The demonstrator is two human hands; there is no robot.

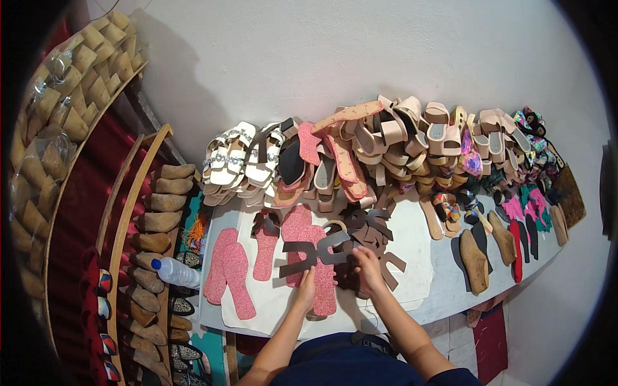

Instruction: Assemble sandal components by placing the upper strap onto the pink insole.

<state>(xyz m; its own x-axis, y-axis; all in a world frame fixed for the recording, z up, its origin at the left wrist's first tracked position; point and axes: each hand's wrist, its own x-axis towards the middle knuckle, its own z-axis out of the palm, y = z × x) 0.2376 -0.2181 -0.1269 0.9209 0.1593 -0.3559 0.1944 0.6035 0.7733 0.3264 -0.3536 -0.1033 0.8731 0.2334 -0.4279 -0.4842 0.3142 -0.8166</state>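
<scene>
My left hand (306,291) pinches the lower edge of a dark brown, H-shaped sandal upper (300,247) with several strap ends, raised above the table. At its right end, the fingers of my right hand (367,269) close on the same upper. Just behind and beside the right hand lies a heap of similar dark brown uppers (372,233). Beneath the held piece are pink speckled insoles (324,289), partly covered by it. More pink insoles (239,283) overlap to the left, and one insole (264,256) carries a dark brown piece at its far end.
White sheets (412,270) cover part of the table. Stacked sandals (380,141) line the wall side. Wooden shoe lasts (475,260) and red and black strips (517,251) lie right. Left are a water bottle (180,273) and shelves of lasts (161,222).
</scene>
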